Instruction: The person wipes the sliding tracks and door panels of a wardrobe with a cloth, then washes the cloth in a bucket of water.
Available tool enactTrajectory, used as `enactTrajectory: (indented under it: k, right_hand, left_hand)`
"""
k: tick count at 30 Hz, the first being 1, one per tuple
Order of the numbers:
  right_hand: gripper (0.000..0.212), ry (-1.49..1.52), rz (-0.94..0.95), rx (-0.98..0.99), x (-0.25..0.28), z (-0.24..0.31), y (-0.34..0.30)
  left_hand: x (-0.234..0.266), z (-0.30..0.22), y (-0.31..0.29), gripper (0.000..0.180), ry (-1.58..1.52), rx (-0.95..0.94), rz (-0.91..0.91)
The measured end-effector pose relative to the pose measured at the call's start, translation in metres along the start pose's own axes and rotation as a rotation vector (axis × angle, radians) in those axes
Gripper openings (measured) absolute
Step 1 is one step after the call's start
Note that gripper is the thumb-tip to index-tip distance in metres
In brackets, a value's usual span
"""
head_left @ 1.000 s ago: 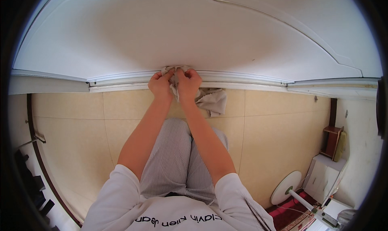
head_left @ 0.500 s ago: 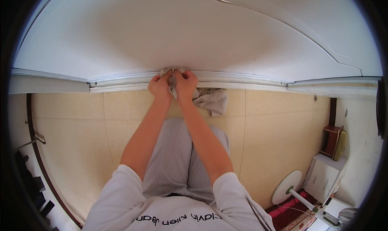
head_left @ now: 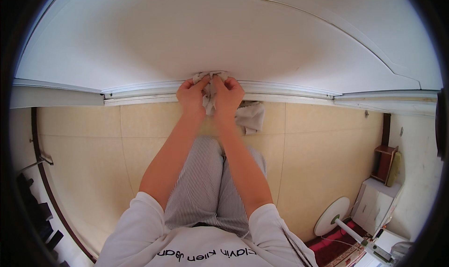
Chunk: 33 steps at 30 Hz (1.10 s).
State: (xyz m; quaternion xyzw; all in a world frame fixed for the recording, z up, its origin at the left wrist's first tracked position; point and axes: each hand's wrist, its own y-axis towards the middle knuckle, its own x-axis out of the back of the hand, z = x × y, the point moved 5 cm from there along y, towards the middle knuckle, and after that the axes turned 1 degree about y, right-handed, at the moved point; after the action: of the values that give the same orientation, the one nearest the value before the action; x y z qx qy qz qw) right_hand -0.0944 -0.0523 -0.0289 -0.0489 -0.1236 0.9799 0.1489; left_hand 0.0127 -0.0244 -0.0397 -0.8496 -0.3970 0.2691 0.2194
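Observation:
A light grey-beige cloth (head_left: 210,101) is bunched between my two hands at the lower edge of a white panel door (head_left: 196,38). My left hand (head_left: 191,94) pinches one side of it, fingers curled inward. On the other side my right hand (head_left: 228,97) grips the same cloth, thumb close to the left one. The upper folds press against the door's face just above the pale bottom track (head_left: 285,92). Another grey cloth (head_left: 251,117) lies crumpled on the floor by the track, to the right of my right hand and partly behind it.
Beige tiles (head_left: 322,150) cover the floor around my striped trouser legs. At the lower right stand a round white disc-based stand (head_left: 331,216), a small brown wooden shelf (head_left: 386,162) and a white box (head_left: 372,203). Dark objects (head_left: 39,215) sit along the left wall.
Both hands have moved slightly right and up with the cloth, from the bottom track onto the door's lower face. The cloth on the floor stays put.

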Motion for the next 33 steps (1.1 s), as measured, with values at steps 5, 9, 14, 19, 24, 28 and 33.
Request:
enactTrajectory:
  k: [5, 9, 14, 19, 24, 28, 33]
  right_hand:
    - [0.026, -0.113, -0.1, -0.007, 0.029, -0.016, 0.023]
    - [0.027, -0.129, -0.144, 0.07, 0.046, 0.016, 0.021]
    - [0.03, 0.009, -0.117, 0.079, 0.056, 0.01, 0.031]
    - [0.026, -0.044, -0.203, 0.153, 0.085, 0.031, 0.041]
    - [0.03, 0.152, -0.129, 0.058, 0.096, 0.048, 0.05]
    - [0.029, 0.118, -0.131, 0.092, 0.105, 0.047, 0.056]
    - [0.029, 0.103, -0.115, 0.161, 0.112, 0.086, 0.051]
  left_hand:
    - [-0.016, 0.026, 0.002, 0.018, 0.149, 0.08, 0.062]
    - [-0.039, 0.025, -0.019, 0.018, 0.078, 0.099, 0.051]
    - [-0.048, 0.038, -0.017, 0.019, 0.014, 0.1, 0.096]
    - [-0.079, 0.037, -0.046, 0.018, 0.006, 0.243, 0.14]
    - [-0.096, 0.052, -0.052, 0.019, -0.02, 0.28, 0.146]
    - [-0.101, 0.058, -0.052, 0.025, -0.04, 0.33, 0.111]
    - [-0.118, 0.04, -0.072, 0.024, -0.053, 0.225, 0.208]
